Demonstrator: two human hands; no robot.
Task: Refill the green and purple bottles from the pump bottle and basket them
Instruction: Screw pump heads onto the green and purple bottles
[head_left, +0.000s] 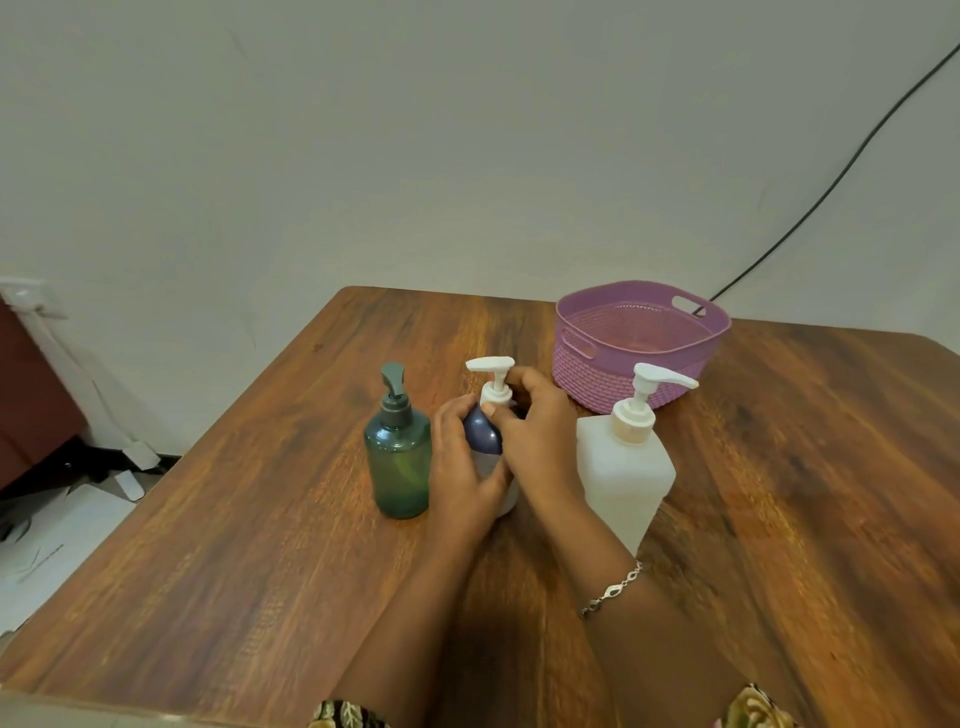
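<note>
Bottom edge of frame: two patterned sleeves, with bare forearms reaching up toward centre; a silver bracelet sits on the right wrist.

Centre of frame: purple bottle, upright on the wooden table, its white pump head fitted, nozzle pointing left. The left hand wraps its fingers round the bottle's body. The right hand pinches the white collar below the pump head between thumb and curled fingers.

Just left of it: green bottle, upright, dark pump on (translucent body).

Just right: pump bottle, large, whitish, nozzle pointing right, its lower left corner behind the right forearm.

Upper right of the tabletop: basket, lilac woven plastic with handle slots.

Upper right of frame: black cable running down the wall to behind the basket.
</note>
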